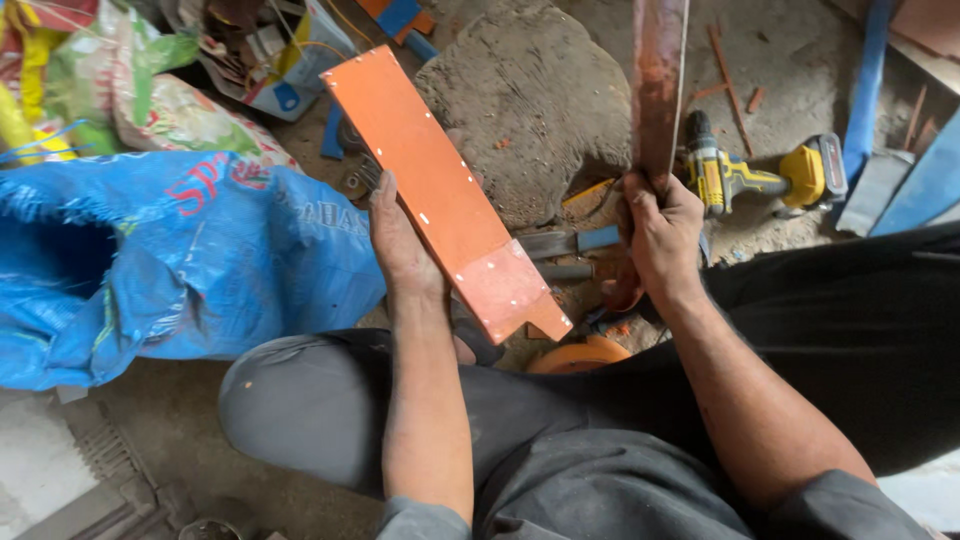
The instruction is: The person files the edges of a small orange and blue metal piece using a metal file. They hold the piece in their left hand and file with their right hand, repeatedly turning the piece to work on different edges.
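Orange panel (440, 190) held over seemingly dusty floor (540, 100).

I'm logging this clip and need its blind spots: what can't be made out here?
Head view, all of it:
- Far end of the reddish strip in the right hand: cut off by the top edge.
- Left hand fingers: hidden behind the orange board.
- Orange round thing: mostly hidden by the knee.

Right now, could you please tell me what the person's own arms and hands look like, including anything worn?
Both forearms are bare, and the left hand and right hand wear no gloves. Grey short sleeves show at the picture's bottom edge. No watch or ring is visible.
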